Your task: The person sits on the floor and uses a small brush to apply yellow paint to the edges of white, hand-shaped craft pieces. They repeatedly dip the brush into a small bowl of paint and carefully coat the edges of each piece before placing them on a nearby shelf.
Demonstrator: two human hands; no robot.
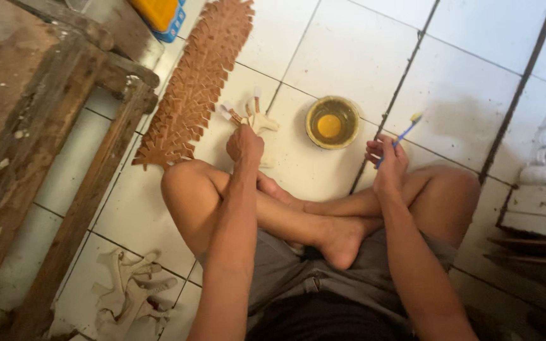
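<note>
Hands work mid-frame: left hand (244,144) grips pale cut-out pieces (251,113), right hand (385,155) pinches a blue brush (404,134) beside the glue bowl (332,122).

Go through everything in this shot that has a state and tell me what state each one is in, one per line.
Left hand: closed on a pale cut-out piece.
Right hand: gripping a blue brush, bristles up.
Bowl: upright on the floor tiles, holding yellowish liquid.
Brown cut-out pieces: laid overlapping in a long row.
Pale pieces: heaped loosely beside the wooden frame.
</note>
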